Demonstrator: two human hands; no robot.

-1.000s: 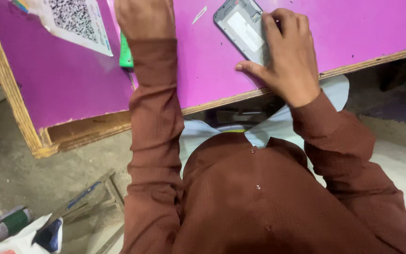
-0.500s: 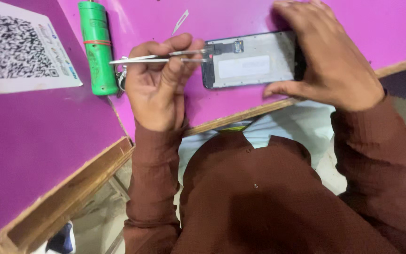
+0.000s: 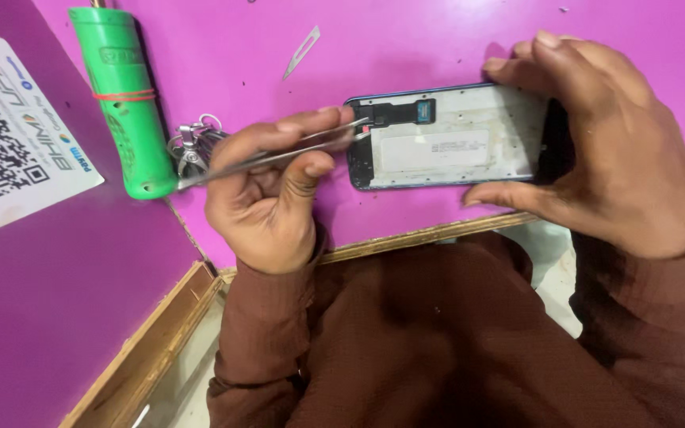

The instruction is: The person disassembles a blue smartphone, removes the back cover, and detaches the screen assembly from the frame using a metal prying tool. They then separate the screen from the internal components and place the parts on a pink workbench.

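An opened phone (image 3: 445, 136) lies flat on the purple table (image 3: 406, 40), its inner metal frame and a black flex part facing up. My right hand (image 3: 596, 135) clamps the phone's right end between thumb and fingers. My left hand (image 3: 279, 194) pinches metal tweezers (image 3: 271, 158), whose tips rest at the phone's left edge near a small red spot. Both arms wear brown sleeves.
A green cylindrical tool (image 3: 124, 95) with a red band lies at the upper left, a metal key ring clip (image 3: 190, 147) beside it. A loose scalpel blade (image 3: 301, 51) lies above the phone. A white printed code card (image 3: 9, 127) sits far left. The wooden table edge (image 3: 406, 238) runs below my hands.
The view has shifted from the table's edge to the phone. My left hand has brought the tweezers to the phone's left end; my right hand keeps its grip on the phone.
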